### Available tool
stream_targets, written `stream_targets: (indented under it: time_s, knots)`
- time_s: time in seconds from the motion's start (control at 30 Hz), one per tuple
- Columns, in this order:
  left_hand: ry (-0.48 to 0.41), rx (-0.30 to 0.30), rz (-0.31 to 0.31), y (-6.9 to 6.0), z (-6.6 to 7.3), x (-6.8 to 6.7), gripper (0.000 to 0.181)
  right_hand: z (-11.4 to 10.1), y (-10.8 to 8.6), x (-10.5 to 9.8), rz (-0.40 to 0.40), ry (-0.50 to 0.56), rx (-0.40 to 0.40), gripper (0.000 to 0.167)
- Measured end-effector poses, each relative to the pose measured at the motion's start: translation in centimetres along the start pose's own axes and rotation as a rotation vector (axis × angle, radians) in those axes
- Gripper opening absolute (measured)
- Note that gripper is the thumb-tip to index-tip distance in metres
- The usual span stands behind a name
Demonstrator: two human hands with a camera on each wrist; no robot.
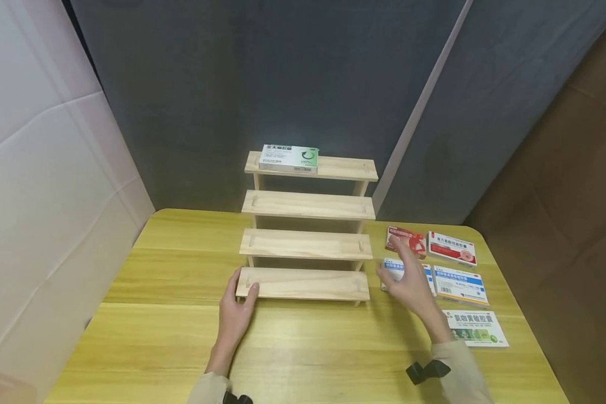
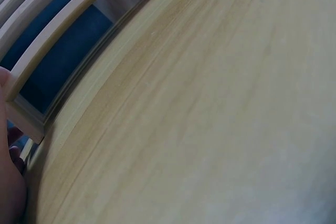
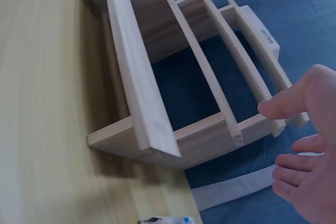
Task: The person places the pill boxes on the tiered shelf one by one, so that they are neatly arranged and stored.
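Observation:
A pale wooden four-step display rack point(image 1: 308, 205) stands on the table. My left hand point(image 1: 235, 317) grips the left end of its lowest step, thumb on the top face and fingers round the side. A white-and-green medicine box point(image 1: 288, 159) lies on the top step, towards the left. Right of the rack, my right hand point(image 1: 411, 286) hovers with nothing in it, thumb and fingers apart. Beneath it, a blue-and-white medicine box point(image 1: 395, 266) is partly hidden, and a red medicine box point(image 1: 418, 245) lies just behind. The right wrist view shows the right hand point(image 3: 315, 150) apart from the rack.
Further right on the wooden table point(image 1: 171, 269) lie a white-and-red box point(image 1: 451, 248), another blue-and-white box point(image 1: 461, 285) and a white-and-green box point(image 1: 480, 328) near the right edge. A dark grey curtain point(image 1: 303, 73) hangs behind the table.

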State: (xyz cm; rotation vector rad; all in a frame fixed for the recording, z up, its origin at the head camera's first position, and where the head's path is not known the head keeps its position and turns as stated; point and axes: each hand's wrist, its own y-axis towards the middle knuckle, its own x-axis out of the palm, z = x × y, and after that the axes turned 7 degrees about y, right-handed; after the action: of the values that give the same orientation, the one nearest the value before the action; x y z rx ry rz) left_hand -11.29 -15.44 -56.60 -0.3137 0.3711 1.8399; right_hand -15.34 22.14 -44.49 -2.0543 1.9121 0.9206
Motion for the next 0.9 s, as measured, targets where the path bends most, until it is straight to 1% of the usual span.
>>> stream_targets:
  time_s: [0.1,0.37,0.5,0.67,0.8,0.9]
  knots:
    - [-0.008,0.005,0.001,0.0,0.0,0.0,0.065,0.5,-0.4,0.1,-0.006,-0.01,0.011,0.079]
    - [-0.011,0.007,0.012,0.0,-0.1,0.1,0.064,1.6,-0.8,0.2,0.032,-0.008,-0.025,0.078]
    - [-0.018,0.008,0.0,0.0,0.0,0.1,0.064,2.2,-1.3,-0.1,0.043,0.011,0.002,0.08]
    - [-0.001,-0.006,-0.002,0.0,0.0,0.0,0.064,2.8,-1.9,-0.6,0.031,0.016,0.048,0.083]
    - [0.002,-0.01,-0.008,0.0,0.0,0.0,0.065,3.2,-2.3,-1.0,0.036,-0.007,0.05,0.087]
    - [0.002,-0.012,-0.014,0.0,0.0,0.0,0.065,3.6,-2.9,-1.3,0.041,-0.016,0.059,0.086]
